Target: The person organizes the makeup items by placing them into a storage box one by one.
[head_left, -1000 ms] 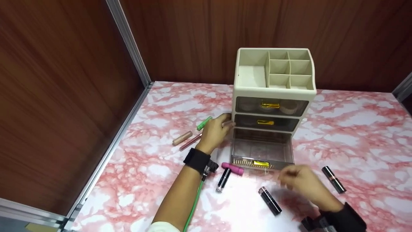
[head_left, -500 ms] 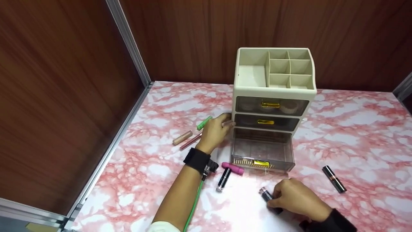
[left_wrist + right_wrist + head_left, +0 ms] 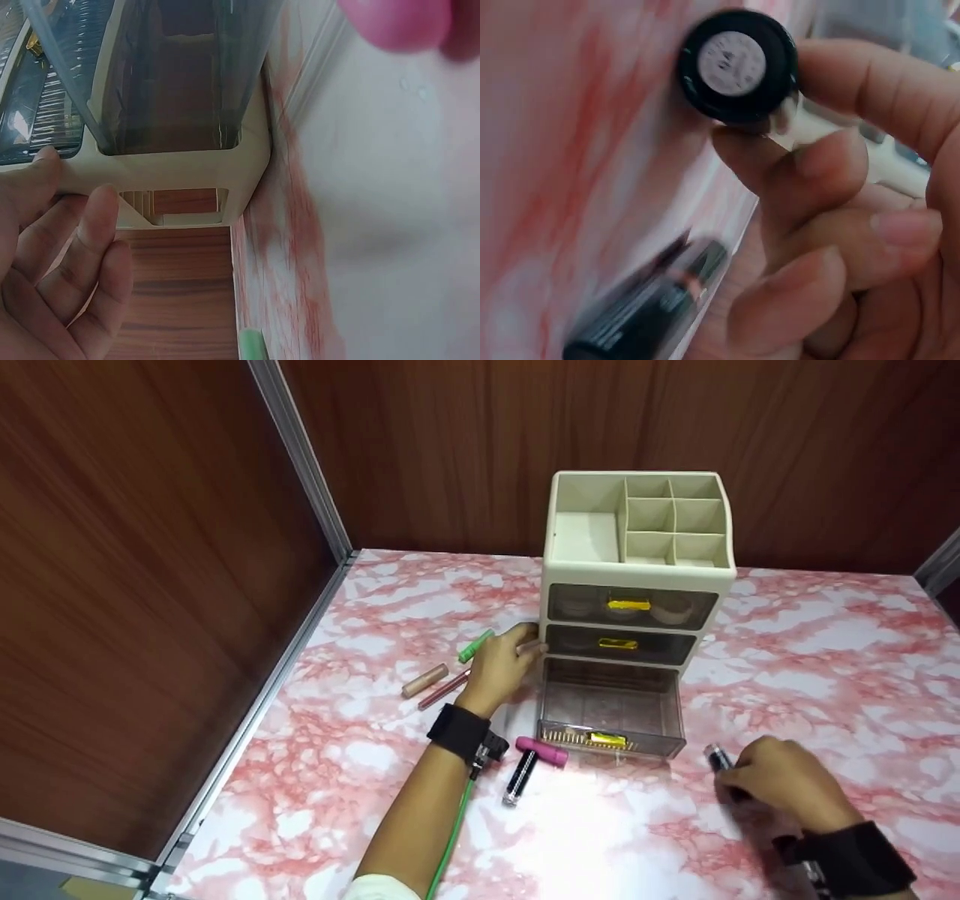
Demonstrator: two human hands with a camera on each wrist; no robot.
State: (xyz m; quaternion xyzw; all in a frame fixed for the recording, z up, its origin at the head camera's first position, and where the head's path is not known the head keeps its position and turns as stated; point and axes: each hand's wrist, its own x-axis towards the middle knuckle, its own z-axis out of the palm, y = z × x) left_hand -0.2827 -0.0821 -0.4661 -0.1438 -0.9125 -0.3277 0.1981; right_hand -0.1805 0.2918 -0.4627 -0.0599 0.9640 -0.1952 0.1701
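- Head view: the cream organizer (image 3: 637,573) stands near the back edge of the surface (image 3: 337,750). Its lowest drawer (image 3: 654,747) is pulled out toward the front edge.
- Head view: the left hand (image 3: 495,671) rests against the organizer's left side, with fingers lightly bent. The right hand (image 3: 787,782) is well apart from it, toward the right edge, and pinches a black tube (image 3: 718,757).
- Head view: on the side of the left edge lie a green tube (image 3: 475,646), a beige tube (image 3: 425,681) and a thin dark red stick (image 3: 443,691), partly behind the left hand. Before the drawer, a pink tube (image 3: 542,752) and a second black tube (image 3: 521,777) lie end to side, seemingly touching.
- Left wrist view: the thumb lies at the organizer's front frame, and the other fingers are beside its side wall.
- Right wrist view: thumb and fingers are clamped on the black tube, whose end has a round pale label (image 3: 733,64). A third black tube (image 3: 641,319) with a copper band lies near, blurred. I cannot tell if the held tube touches the surface.
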